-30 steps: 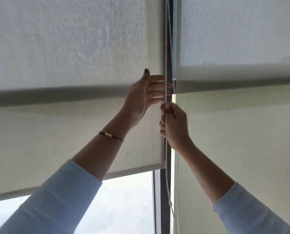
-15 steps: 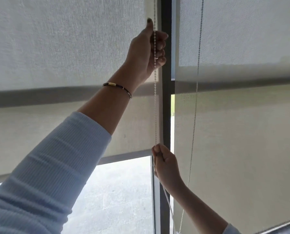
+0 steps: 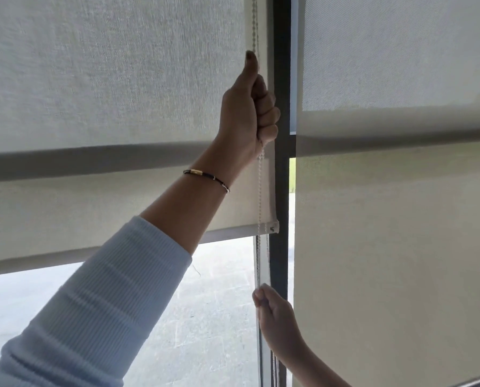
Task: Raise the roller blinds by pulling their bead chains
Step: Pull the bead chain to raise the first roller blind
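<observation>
At the left of the view, a pale roller blind (image 3: 107, 79) covers the upper window; its bottom bar (image 3: 227, 234) hangs below the raised left hand, with bare glass (image 3: 177, 317) and paved ground showing underneath. A light blue sleeve (image 3: 93, 303) and a thin bracelet (image 3: 205, 178) lead up to the left hand (image 3: 247, 115), which is reached high and closed in a fist around the bead chain (image 3: 260, 191), thumb pointing up along it. The chain runs down from this fist, passes in front of the bar's end cap (image 3: 272, 227), and reaches the right hand (image 3: 272, 311), which is low, directly beneath the left one, and pinched shut on the same chain. Just right of both hands stands the dark window post (image 3: 280, 177). Beyond the post, a second blind (image 3: 387, 219) hangs lower, covering nearly the whole pane; its own chain cannot be made out.

Step in hand, as judged: hand-over-hand hauling on the left blind, with the lower hand at the bottom of its stroke and the upper hand taking a fresh grip. The blind is only partly raised. The next move calls for the upper hand to draw straight down while the lower hand lets go and travels up, keeping the pull in line with the chain so the beads do not skip.
</observation>
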The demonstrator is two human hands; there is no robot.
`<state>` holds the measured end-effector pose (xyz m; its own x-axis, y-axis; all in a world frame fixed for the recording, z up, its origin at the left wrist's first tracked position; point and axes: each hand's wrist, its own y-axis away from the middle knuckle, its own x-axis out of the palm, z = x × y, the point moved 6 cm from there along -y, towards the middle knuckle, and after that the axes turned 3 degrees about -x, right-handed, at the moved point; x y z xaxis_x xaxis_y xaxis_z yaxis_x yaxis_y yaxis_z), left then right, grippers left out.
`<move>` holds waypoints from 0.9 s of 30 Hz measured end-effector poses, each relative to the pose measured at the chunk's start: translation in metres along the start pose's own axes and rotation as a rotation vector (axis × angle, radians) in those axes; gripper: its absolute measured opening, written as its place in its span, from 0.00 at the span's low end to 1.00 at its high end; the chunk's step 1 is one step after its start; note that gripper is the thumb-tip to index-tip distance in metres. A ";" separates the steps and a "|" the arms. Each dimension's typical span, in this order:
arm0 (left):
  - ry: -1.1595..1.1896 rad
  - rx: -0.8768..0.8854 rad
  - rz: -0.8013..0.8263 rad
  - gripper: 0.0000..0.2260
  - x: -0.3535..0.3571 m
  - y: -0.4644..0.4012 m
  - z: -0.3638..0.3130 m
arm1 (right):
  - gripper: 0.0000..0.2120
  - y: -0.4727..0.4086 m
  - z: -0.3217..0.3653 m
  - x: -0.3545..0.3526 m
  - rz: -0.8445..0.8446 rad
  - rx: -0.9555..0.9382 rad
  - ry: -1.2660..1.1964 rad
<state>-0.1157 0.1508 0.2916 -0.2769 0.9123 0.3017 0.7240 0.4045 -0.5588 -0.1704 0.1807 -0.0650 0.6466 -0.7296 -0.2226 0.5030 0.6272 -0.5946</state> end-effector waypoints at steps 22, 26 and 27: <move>0.000 0.004 -0.174 0.24 -0.079 0.076 0.070 | 0.13 0.005 -0.036 -0.011 0.232 0.286 -0.020; -0.033 -0.027 -0.215 0.23 -0.089 0.093 0.090 | 0.14 -0.038 0.008 -0.032 0.125 0.194 -0.054; -0.040 -0.037 -0.220 0.23 -0.091 0.096 0.095 | 0.15 -0.050 0.022 -0.039 0.088 0.152 -0.063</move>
<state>-0.0808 0.1130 0.1368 -0.4546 0.8046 0.3820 0.6661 0.5919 -0.4538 -0.2080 0.1838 -0.0100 0.7243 -0.6547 -0.2165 0.5208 0.7251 -0.4506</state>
